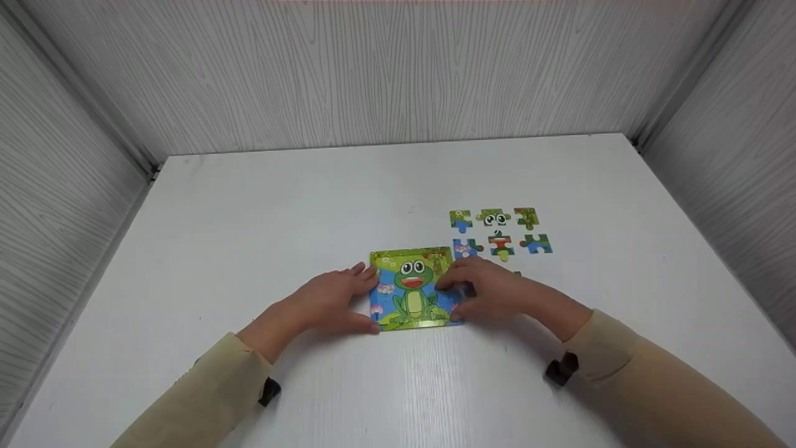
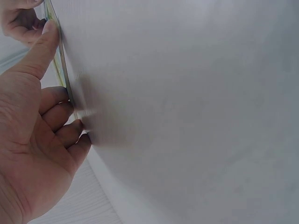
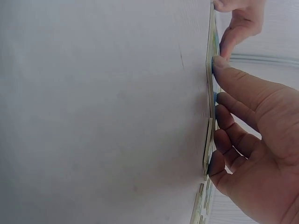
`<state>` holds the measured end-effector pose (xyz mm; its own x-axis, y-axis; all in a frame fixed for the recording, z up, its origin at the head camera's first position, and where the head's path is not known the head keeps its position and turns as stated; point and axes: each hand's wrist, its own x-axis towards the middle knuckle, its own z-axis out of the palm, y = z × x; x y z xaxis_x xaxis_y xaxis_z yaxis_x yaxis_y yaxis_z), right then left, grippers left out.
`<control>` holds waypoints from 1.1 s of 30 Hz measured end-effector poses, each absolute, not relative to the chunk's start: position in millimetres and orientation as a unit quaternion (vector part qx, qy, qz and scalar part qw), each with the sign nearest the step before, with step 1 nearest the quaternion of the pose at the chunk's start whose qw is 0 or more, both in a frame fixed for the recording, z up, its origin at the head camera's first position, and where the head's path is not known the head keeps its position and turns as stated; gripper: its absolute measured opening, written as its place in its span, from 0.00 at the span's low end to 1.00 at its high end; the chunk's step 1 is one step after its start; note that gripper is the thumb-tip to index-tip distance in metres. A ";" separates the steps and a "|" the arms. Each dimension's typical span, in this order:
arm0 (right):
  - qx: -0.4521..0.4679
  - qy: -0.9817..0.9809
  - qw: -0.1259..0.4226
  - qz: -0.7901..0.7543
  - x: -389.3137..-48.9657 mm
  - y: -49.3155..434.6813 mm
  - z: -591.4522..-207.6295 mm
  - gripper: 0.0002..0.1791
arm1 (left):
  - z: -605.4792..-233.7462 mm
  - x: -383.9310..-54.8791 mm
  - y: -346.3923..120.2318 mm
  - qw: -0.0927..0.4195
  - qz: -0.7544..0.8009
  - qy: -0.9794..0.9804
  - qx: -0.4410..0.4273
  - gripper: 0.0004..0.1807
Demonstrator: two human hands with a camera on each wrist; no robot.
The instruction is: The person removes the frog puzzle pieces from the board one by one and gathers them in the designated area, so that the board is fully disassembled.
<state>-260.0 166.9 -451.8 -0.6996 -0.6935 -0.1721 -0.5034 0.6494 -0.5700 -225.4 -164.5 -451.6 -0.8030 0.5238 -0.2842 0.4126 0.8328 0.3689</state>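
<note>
A square puzzle tray [image 1: 413, 252] with a green frog picture lies flat on the table. At its left edge rests my left hand [image 1: 333, 302], thumb at the near corner and fingertips along the side. Over the tray's lower right part is my right hand [image 1: 494, 289], thumb and index finger bent together. Blue edges show at those fingertips in the right wrist view, apparently a small puzzle piece [image 3: 215, 97] pinched there, mostly hidden. The right hand's other fingers hang by a loose piece [image 3: 208, 147] beside the tray.
Several loose puzzle pieces lie in rows right of the tray, among them one with frog eyes [image 1: 494, 219] and one with a red mouth [image 1: 499, 244]. My right hand partly covers the nearest row. Wood-grain panels [image 1: 398, 74] close in the white table [image 1: 298, 205].
</note>
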 end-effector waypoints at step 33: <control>-0.344 0.881 0.187 -0.265 -261.0 167.2 -453.9 0.24 | -453.2 -225.4 -165.0 0.193 0.144 0.939 0.248 0.53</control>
